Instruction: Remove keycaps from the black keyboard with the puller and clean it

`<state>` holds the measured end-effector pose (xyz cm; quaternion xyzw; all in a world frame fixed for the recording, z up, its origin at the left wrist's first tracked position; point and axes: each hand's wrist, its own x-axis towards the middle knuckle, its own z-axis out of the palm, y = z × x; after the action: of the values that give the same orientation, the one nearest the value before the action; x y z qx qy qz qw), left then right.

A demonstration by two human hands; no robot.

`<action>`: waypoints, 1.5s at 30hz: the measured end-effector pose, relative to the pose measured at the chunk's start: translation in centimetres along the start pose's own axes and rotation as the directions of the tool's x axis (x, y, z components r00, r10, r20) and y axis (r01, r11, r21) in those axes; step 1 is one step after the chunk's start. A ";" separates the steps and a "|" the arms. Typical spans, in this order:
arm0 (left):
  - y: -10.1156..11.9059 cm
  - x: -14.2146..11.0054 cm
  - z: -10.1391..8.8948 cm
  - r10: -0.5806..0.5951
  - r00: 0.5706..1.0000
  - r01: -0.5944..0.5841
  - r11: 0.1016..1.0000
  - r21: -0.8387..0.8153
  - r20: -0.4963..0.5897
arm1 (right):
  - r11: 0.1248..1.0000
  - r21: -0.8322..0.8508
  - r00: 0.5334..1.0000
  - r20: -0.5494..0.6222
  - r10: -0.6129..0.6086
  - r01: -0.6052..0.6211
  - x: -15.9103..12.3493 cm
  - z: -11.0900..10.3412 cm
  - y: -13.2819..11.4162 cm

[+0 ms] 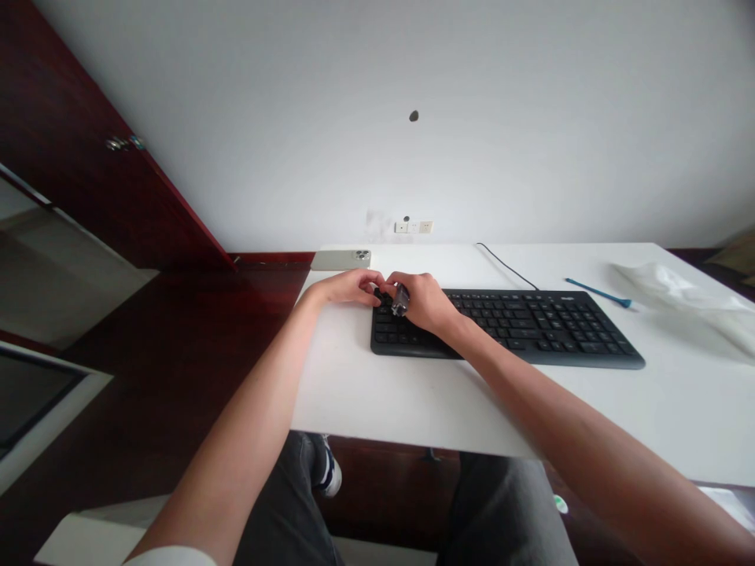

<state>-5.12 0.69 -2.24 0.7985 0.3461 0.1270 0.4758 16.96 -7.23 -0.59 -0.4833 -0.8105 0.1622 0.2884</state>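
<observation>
Pinching a small dark object with a metal face, the right hand is closed on it just above the keyboard's left end. The left hand curls in against it, though whether it grips too is hard to tell. Fingers hide most of the object. If the pinch slips, it could drop among the keys or roll across the white desk and over the edge, and a wide arm movement could knock the phone at the back.

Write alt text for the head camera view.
The left hand and right hand meet over the left end of a black keyboard on a white desk, the right holding a small dark object. A smartphone lies face down at the desk's far edge.
</observation>
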 end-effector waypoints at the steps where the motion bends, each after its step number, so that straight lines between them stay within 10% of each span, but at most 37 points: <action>1: 0.1 0.0 0.0 0.007 1.000 -0.007 1.000 -0.001 0.000 | 1.000 0.004 1.000 -0.003 0.004 -0.004 0.0 0.0 0.0; 18: -0.3 -0.2 -0.4 0.003 0.999 0.000 0.998 -0.061 0.043 | 0.998 0.006 0.979 0.190 -0.068 0.068 2.4 -1.4 -1.0; 27: -0.4 -0.3 -0.2 -0.006 0.998 0.000 0.995 -0.104 -0.055 | 0.972 -0.224 0.837 0.543 0.066 0.068 7.3 -3.3 -2.9; 45: -0.4 -0.2 -0.2 0.082 0.996 -0.073 0.975 -0.212 0.037 | 0.999 -0.031 0.772 0.635 0.013 0.009 8.5 -3.3 -0.5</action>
<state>-5.52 0.78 -2.43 0.7592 0.2884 0.1631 0.5602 15.51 -0.06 4.90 -0.4056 -0.8623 0.3030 -0.0101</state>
